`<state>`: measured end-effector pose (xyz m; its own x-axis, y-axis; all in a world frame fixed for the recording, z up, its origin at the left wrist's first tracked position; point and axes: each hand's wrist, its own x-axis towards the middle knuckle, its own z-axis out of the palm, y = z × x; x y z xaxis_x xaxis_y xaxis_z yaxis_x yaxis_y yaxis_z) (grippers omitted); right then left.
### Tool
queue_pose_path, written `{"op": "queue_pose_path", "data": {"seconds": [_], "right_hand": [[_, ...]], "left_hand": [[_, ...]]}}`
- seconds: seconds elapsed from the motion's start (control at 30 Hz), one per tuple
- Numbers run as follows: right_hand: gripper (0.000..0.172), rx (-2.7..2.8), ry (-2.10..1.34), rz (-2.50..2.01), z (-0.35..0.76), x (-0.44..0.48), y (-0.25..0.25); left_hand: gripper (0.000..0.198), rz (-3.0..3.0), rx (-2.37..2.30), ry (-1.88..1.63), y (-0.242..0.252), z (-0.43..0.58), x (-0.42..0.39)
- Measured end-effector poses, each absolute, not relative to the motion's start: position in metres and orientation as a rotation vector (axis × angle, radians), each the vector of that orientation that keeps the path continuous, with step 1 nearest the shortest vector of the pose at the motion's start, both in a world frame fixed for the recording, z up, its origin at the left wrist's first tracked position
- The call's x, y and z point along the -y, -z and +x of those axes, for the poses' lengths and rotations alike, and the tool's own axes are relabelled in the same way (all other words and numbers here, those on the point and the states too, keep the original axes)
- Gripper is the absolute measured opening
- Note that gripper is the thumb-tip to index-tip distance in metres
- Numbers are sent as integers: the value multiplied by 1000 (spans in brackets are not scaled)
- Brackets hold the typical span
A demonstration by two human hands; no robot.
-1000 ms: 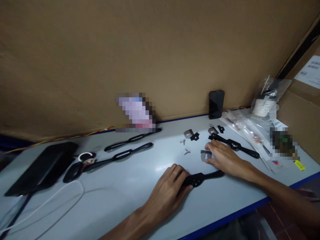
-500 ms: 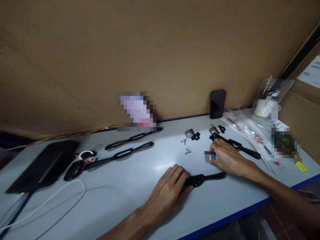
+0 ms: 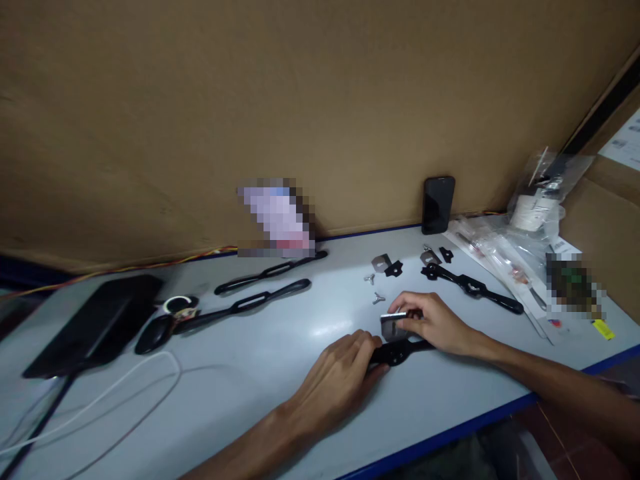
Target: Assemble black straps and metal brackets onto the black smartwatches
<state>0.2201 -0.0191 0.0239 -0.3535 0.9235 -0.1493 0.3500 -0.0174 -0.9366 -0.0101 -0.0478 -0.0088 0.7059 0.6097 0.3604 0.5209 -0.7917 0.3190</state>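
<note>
My left hand (image 3: 345,363) is closed around the left end of a black spokeshave body (image 3: 399,353) low over the table. Pinched in my right hand (image 3: 431,319) is a grey metal spokeshave blade (image 3: 393,328) with a bright edge, just above that body. The right handle of the body is partly hidden behind my right hand. Beyond my hands lie two thumbscrews, one of them this thumbscrew (image 3: 379,299), another slotted blade (image 3: 381,263) and a black cap plate (image 3: 394,269). A second spokeshave body (image 3: 473,287) rests to the right.
Two black slotted handles, including this nearer one (image 3: 250,303), lie at the left beside keys (image 3: 155,333) and a black box-like device (image 3: 97,323). A phone (image 3: 438,205) leans on the cardboard wall (image 3: 320,100). Plastic packaging (image 3: 505,267) and a bagged white item (image 3: 533,212) stand right.
My right hand has lifted the blade from the table and brought it left, to just above the spokeshave body. My left hand keeps its hold on the body.
</note>
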Motion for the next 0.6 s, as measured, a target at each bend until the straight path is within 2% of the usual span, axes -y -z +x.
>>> {"op": "queue_pose_path", "data": {"seconds": [0.17, 0.4, 0.53, 0.6], "right_hand": [[15, 1738, -1504, -1254, 218, 23, -19], [18, 2016, -1184, -1333, 214, 26, -18], [13, 2157, -1141, -1258, 221, 26, -23], [22, 2274, -1140, -1200, 227, 28, -27]], "left_hand": [[11, 2715, -873, -691, 6, -9, 48], [10, 2700, -885, -676, 5, -9, 47], [9, 2664, -904, -642, 3, -9, 47], [11, 2627, -903, -614, 1, -10, 46]]}}
